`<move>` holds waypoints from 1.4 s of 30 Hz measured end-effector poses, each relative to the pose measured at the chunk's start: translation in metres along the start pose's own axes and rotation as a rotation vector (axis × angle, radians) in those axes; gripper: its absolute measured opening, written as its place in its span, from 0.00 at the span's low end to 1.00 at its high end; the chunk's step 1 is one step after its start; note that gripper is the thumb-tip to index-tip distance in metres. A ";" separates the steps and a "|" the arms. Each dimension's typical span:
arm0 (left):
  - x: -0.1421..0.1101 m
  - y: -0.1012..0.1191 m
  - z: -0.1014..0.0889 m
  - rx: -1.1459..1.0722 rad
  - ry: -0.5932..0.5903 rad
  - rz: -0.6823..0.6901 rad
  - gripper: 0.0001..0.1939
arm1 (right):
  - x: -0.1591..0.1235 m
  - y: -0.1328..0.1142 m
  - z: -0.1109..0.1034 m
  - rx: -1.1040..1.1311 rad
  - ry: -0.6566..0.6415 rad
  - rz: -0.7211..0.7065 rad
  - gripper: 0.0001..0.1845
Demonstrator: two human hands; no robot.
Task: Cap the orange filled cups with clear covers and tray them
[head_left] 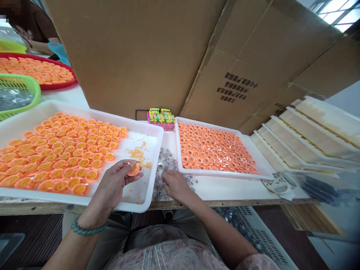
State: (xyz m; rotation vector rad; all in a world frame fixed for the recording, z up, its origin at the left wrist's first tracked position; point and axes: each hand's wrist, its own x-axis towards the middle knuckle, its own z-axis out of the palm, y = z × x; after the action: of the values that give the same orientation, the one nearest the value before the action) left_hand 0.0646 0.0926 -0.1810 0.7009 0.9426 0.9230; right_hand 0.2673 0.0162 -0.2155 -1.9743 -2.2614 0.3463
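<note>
My left hand (pixel 119 178) pinches a small round orange cup (pixel 134 170) with yellow bits inside, above the right end of a white tray (pixel 159 150). Rows of similar orange cups (pixel 64 153) fill most of that tray, and loose yellow bits (pixel 137 154) lie scattered on its bare part. Between the two trays, my right hand (pixel 176 185) rests at a pile of small clear plastic pieces (pixel 165 159), which look like printed covers. Its fingers are curled together, and what they hold is hidden.
Orange cups with shiny printed tops fill a second white tray (pixel 225 177). Behind stand a pink basket of small boxes (pixel 168 127) and tall cardboard (pixel 140 56). Stacked white trays (pixel 303 131) stand right. At left are a red tray (pixel 56 86), a green basket (pixel 36 90) and another person (pixel 39 22).
</note>
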 end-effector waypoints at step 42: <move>-0.008 0.001 0.002 -0.027 -0.172 -0.052 0.14 | 0.035 -0.040 -0.039 1.043 0.267 0.099 0.07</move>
State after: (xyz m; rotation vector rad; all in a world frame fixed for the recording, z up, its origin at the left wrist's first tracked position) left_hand 0.0635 0.0854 -0.1765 0.7179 0.7912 0.8145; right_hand 0.2334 0.0498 -0.1700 -1.4232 -1.3400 0.9552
